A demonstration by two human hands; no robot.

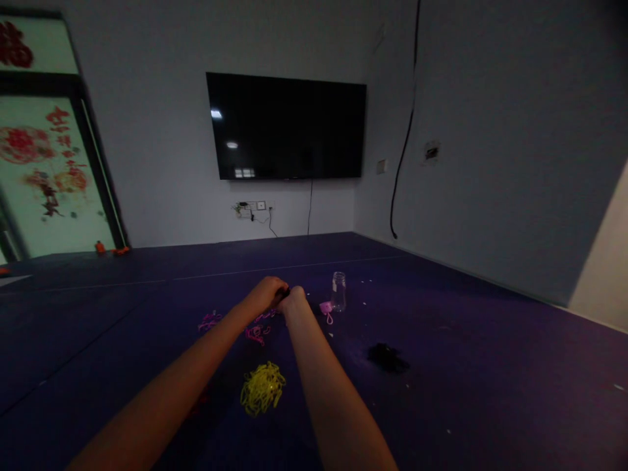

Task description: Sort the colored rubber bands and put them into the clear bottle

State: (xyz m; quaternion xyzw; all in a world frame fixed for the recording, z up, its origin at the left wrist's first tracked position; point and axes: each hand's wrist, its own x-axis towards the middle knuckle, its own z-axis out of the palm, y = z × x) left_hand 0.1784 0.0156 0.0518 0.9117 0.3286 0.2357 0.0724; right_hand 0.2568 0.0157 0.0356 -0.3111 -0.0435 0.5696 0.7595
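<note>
My left hand and my right hand meet low over the purple floor, at the far end of my stretched-out arms. The left fingers are curled towards the right hand. Something small and dark shows between the two hands, too dim to name. My right hand bends inward, and its fingers are hidden. Pink loop bands lie just below the hands, with a purple-pink bunch of bands to their left. Nearer me, between my forearms, is a pile of yellow bands.
A clear bottle stands upright without a lid to the right, beside a pink cap with a loop. A black clump lies further right. White scraps dot the floor. A television hangs on the far wall.
</note>
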